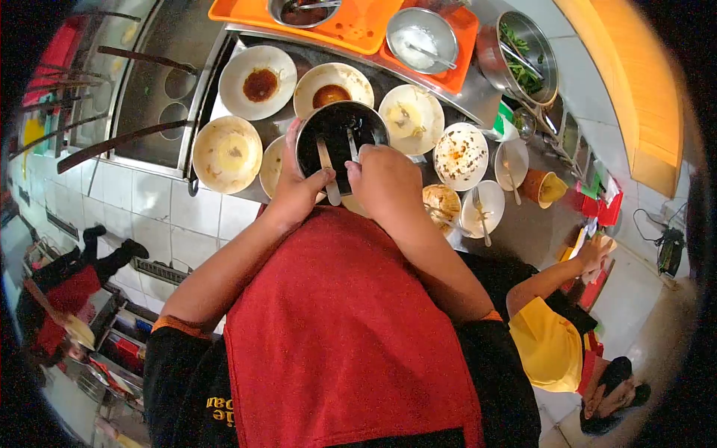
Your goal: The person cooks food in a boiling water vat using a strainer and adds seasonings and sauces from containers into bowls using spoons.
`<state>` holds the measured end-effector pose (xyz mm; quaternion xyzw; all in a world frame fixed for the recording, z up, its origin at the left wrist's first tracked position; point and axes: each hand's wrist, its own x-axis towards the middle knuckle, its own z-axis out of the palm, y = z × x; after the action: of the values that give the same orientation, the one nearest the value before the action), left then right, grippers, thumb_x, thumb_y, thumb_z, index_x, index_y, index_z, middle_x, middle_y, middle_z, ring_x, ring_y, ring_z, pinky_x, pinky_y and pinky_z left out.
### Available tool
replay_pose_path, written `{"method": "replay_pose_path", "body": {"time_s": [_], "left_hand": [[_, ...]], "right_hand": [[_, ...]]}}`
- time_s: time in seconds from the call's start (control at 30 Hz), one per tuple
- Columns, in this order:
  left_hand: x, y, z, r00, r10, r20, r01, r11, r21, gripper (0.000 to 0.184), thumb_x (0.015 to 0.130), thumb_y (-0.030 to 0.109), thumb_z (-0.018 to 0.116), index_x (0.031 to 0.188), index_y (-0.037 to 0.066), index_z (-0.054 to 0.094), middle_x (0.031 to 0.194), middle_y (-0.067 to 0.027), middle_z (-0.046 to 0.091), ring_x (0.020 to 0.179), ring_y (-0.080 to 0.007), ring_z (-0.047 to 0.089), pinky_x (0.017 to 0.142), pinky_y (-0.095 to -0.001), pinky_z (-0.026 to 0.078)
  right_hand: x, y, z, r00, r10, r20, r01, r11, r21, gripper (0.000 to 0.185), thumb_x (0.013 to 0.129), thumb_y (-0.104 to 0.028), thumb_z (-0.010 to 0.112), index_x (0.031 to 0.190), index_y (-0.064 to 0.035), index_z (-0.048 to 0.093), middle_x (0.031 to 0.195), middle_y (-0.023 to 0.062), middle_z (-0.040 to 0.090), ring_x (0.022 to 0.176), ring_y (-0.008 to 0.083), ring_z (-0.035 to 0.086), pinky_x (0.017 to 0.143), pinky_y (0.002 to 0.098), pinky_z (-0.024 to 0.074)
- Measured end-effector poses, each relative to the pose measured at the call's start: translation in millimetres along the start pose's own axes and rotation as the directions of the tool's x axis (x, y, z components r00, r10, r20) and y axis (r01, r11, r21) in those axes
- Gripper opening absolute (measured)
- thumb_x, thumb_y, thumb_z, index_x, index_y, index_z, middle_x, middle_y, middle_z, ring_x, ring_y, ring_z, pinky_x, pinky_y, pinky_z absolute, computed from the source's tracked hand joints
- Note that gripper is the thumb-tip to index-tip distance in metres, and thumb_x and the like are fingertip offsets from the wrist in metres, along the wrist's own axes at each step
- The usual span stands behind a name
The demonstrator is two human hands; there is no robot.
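A round metal pot [314, 123] with a dark inside is held up in front of my apron. My left hand [299, 190] wraps round its left side, with the thumb against a flat pale utensil [326, 160] that leans over the near rim. At the right of the pot my right hand [385, 179] is closed on the handle of a metal spoon [352, 142] whose end dips into the dark contents. Behind the pot stand a bowl with brown sauce [342, 75] and a bowl with pale residue [411, 119].
More used bowls [239, 138] stand on the counter, including a brown-spotted one [461, 156]. Orange trays [358, 26] and a pot of greens [549, 89] are at the back. Long dark handles [123, 145] jut out at left. A person in yellow [549, 343] is at right.
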<state>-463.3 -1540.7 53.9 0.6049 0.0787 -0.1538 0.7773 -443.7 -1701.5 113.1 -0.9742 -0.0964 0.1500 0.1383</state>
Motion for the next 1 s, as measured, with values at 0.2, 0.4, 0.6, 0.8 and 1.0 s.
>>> {"method": "replay_pose_path", "body": {"time_s": [0.2, 0.4, 0.6, 0.8, 1.0], "left_hand": [[1.9, -5.5, -4.1, 0.999, 0.031, -0.038, -0.027, 0.994, 0.104, 0.095, 0.073, -0.007, 0.06, 0.15, 0.009, 0.008, 0.144, -0.0155, 0.03, 0.131, -0.0255, 0.035, 0.108, -0.0357, 0.031], [3.5, 8.3, 8.9, 0.996, -0.066, -0.062, 0.071, 0.994, 0.085, 0.094, 0.072, -0.007, 0.061, 0.149, 0.007, 0.009, 0.143, -0.0158, 0.032, 0.131, -0.0265, 0.034, 0.11, -0.0354, 0.028], [12.7, 4.4, 18.8, 0.977, -0.211, -0.03, 0.206, 0.973, -0.104, 0.092, 0.075, -0.01, 0.057, 0.15, 0.015, 0.01, 0.143, -0.0149, 0.033, 0.117, -0.0252, 0.048, 0.093, -0.0332, 0.047], [27.3, -5.3, 32.2, 0.96, -0.282, -0.001, 0.276, 0.94, -0.2, 0.089, 0.078, -0.009, 0.055, 0.149, 0.023, 0.012, 0.14, -0.0124, 0.034, 0.112, -0.0259, 0.051, 0.079, -0.0378, 0.054], [28.3, -10.2, 25.8, 0.95, -0.309, -0.045, 0.294, 0.933, -0.206, 0.089, 0.079, -0.009, 0.055, 0.148, 0.028, 0.014, 0.139, -0.0113, 0.036, 0.114, -0.0267, 0.05, 0.084, -0.0409, 0.054]], "right_hand": [[4.6, 33.7, -21.6, 0.994, -0.088, -0.072, 0.093, 0.993, 0.07, 0.016, 0.087, -0.018, 0.054, 0.083, -0.0035, 0.058, 0.079, 0.0177, 0.064, 0.076, 0.0366, 0.064, 0.067, 0.0488, 0.0503], [-0.1, 62.5, -15.6, 0.99, -0.13, -0.061, 0.134, 0.988, 0.077, 0.017, 0.089, -0.018, 0.052, 0.084, -0.0023, 0.058, 0.078, 0.0191, 0.063, 0.076, 0.0364, 0.063, 0.067, 0.0482, 0.0486], [-6.1, 111.4, 26.1, 0.999, 0.035, 0.028, -0.045, 0.747, 0.663, 0.015, 0.086, -0.016, 0.061, 0.084, -0.0015, 0.063, 0.073, 0.0098, 0.063, 0.068, 0.0196, 0.06, 0.063, 0.0336, 0.0461], [-25.4, 127.7, -5.7, 0.951, 0.234, 0.202, -0.288, 0.429, 0.856, 0.011, 0.086, -0.015, 0.064, 0.082, -0.0039, 0.063, 0.07, -0.0035, 0.056, 0.063, 0.0058, 0.048, 0.056, 0.0236, 0.0384], [-27.8, 167.3, 7.5, 0.917, 0.384, 0.105, -0.25, 0.352, 0.902, 0.012, 0.087, -0.014, 0.063, 0.082, -0.0037, 0.061, 0.069, -0.0045, 0.054, 0.062, 0.0045, 0.046, 0.054, 0.0223, 0.0359]]}}
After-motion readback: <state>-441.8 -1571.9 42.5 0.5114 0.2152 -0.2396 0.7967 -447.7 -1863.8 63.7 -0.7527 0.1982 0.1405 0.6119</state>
